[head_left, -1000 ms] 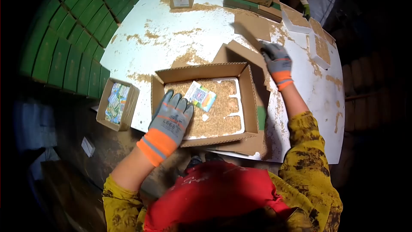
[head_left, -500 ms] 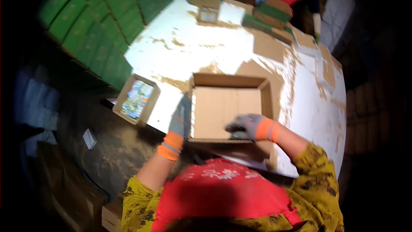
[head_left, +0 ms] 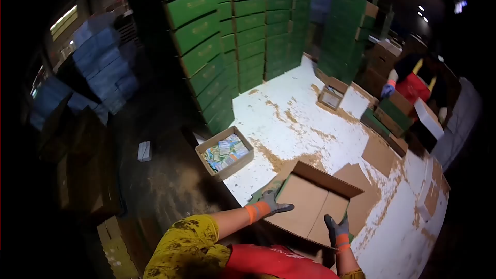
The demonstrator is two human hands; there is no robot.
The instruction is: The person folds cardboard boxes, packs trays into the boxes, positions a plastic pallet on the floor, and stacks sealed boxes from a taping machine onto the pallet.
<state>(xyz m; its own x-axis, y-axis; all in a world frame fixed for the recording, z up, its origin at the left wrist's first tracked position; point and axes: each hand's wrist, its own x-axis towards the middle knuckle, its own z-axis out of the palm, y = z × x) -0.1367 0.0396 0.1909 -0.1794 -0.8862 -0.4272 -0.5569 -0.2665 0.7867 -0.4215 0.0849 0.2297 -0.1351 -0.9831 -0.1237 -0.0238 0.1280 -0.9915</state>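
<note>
An open cardboard box (head_left: 310, 206) lies at the front edge of the white table, its inside showing bare brown cardboard. My left hand (head_left: 271, 204), in a grey and orange glove, grips the box's left wall with the thumb inside. On the right, my right hand (head_left: 337, 231) grips the opposite wall near the front corner, thumb over the rim. Flat cardboard lies under and beside the box. A small carton (head_left: 225, 153) filled with colourful cards stands to the left of the box.
Stacked green boxes (head_left: 206, 46) line the table's far left. Brown crumbs are strewn over the white table (head_left: 289, 98). Another small carton (head_left: 331, 97) stands farther back. At the far right a co-worker (head_left: 416, 85) handles a white-sided piece (head_left: 429, 119) beside green boxes. Filled trays (head_left: 429, 196) lie at right.
The view has swung left and up. The crumb-filled tray and card seen in the box earlier no longer show; the box is bare inside. My right hand has moved from inside the box to its right wall.
</note>
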